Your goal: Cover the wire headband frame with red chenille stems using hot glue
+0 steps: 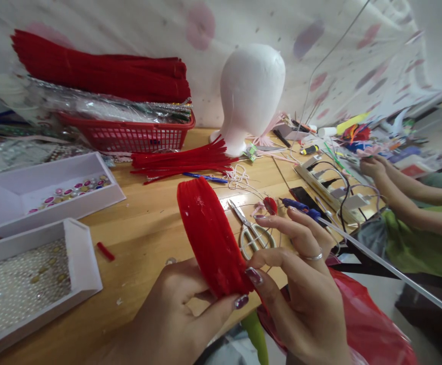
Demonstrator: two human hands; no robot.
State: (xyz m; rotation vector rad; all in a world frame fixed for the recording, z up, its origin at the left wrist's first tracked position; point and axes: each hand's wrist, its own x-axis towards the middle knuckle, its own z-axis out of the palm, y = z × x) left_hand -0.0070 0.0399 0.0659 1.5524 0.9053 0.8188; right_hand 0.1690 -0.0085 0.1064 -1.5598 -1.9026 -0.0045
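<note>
A wide red fuzzy headband (211, 235) stands up over the table, curved and made of strands laid side by side. My left hand (179, 314) grips its lower end, the thumb across the near face and the other fingers mostly hidden behind. At the lower right edge of the band, my right hand (300, 284) pinches with thumb and index finger, while its other fingers stay raised. Just behind the right fingers lie scissors (247, 223) with pale handles. A small round red piece (270, 205) and a blue glue gun (300, 205) with a long clear glue stick are close by.
A white foam head (253, 86) stands at the back beside red chenille stems (183, 161) and a red basket (137, 138). Two white trays (103, 177) hold beads and gems at left. A power strip (320, 190) with cords lies right, near another person's hands (375, 170).
</note>
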